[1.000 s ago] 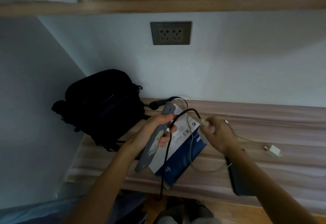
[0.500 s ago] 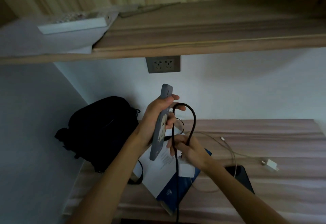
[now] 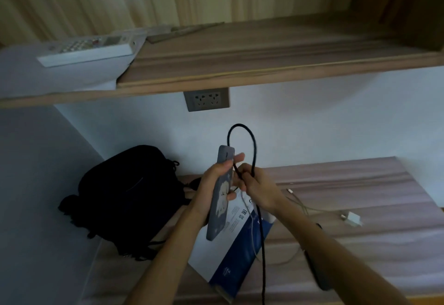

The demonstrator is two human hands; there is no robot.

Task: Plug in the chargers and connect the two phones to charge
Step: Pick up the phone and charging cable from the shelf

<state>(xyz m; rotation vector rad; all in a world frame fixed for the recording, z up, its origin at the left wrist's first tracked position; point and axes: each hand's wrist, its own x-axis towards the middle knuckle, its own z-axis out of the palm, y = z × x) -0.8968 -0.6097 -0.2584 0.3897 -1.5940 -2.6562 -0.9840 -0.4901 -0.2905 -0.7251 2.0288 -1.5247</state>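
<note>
Two broad wooden surfaces frame the work: the pale wood-grain shelf (image 3: pixel 264 64) across 12 o'clock and the striped wood-grain table (image 3: pixel 360 244) from 3 to 6 o'clock. A second ago only the shelf's underside showed; now its top is in sight, so the view has lifted along with the hands.

The bulky black fabric backpack (image 3: pixel 129 196) at 9 o'clock and the blue-and-white printed packet (image 3: pixel 235 264) at 6 o'clock lie where they lay. The slim phone in a grey case (image 3: pixel 219 204), which was low over the packet, is now held upright at centre, at 6 o'clock of the grey double wall socket (image 3: pixel 206 99) (both outlets bare).

The left hand (image 3: pixel 211 180) grips it, fingers (image 3: pixel 236 158) curled round its right edge. The right hand (image 3: pixel 259 187) has dropped the thin white cable (image 3: pixel 298 202) and taken the thick black cable (image 3: pixel 255 148) instead. Its fingers pinch the cable just beside the phone, with the slack looping toward 12 o'clock. Whether the tip sits in a port I cannot tell.

My reading is that the first phone is about to be connected, yet nothing feeds from the wall. The second dark phone (image 3: pixel 319 278) lies on the table at 5 o'clock, and the small white charger plug (image 3: pixel 352 218) rests at 4 o'clock, well apart from the socket.
</note>
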